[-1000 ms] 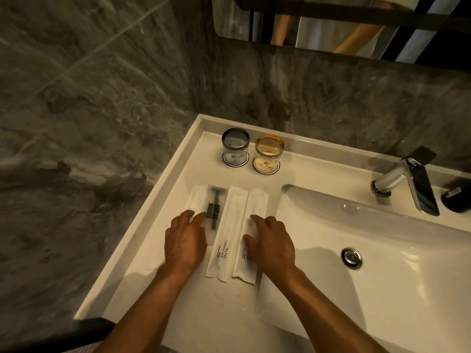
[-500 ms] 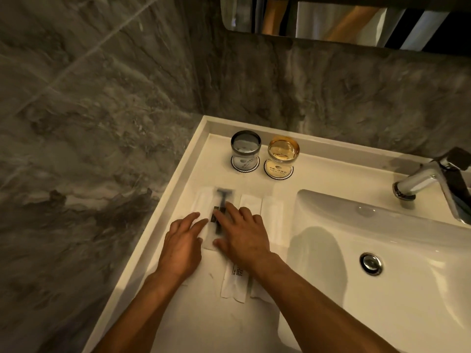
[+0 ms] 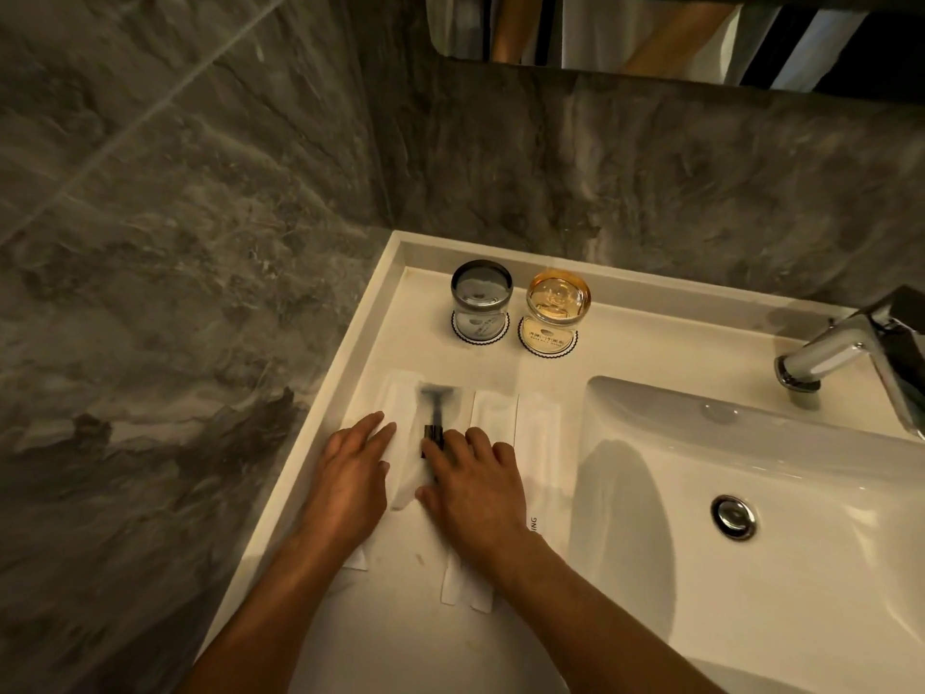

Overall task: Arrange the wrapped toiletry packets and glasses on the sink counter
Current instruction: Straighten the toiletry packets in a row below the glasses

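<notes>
Several white wrapped packets lie side by side on the white sink counter [image 3: 390, 628]. A clear-wrapped razor packet [image 3: 434, 418] shows a dark razor inside. My left hand [image 3: 350, 478] lies flat on the leftmost packet [image 3: 395, 398], fingers apart. My right hand [image 3: 475, 483] rests flat across the razor packet's lower end and a white packet [image 3: 493, 413], with another packet [image 3: 540, 433] just to its right. At the back stand two upturned glasses on paper coasters: a grey glass [image 3: 480, 303] and an amber glass [image 3: 556, 305].
The basin [image 3: 801, 568] with its metal drain [image 3: 734, 516] fills the right side. A chrome faucet [image 3: 851, 353] stands at the right rear. Grey marble walls close in on the left and back, and a mirror [image 3: 650, 32] hangs above.
My right hand moved left from the rightmost packet onto the razor packet and its neighbour. The view shifted, so the counter sits lower in the frame. My left hand stayed on the leftmost packet.
</notes>
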